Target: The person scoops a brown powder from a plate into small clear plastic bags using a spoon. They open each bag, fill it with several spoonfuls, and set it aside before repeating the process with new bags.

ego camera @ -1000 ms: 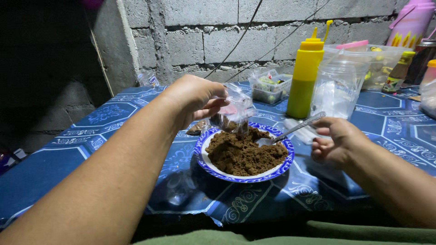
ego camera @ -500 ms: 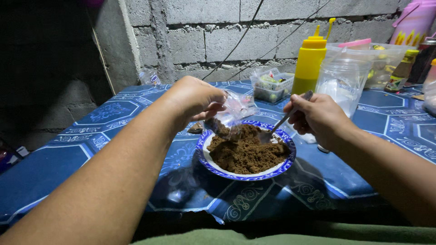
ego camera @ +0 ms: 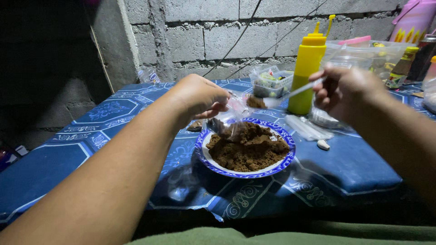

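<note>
You are mid-scoop: your left hand (ego camera: 200, 96) pinches the small clear bag (ego camera: 231, 115) open over the plate's (ego camera: 281, 165) far left rim while your right hand (ego camera: 347, 90), closed on the spoon (ego camera: 290, 93), brings brown powder (ego camera: 247, 147) that must tip squarely into the bag's mouth.

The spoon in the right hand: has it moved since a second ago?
Yes. The spoon has risen off the brown powder to the mouth of the small clear bag, now level with the yellow squeeze bottle's lower half.
</note>
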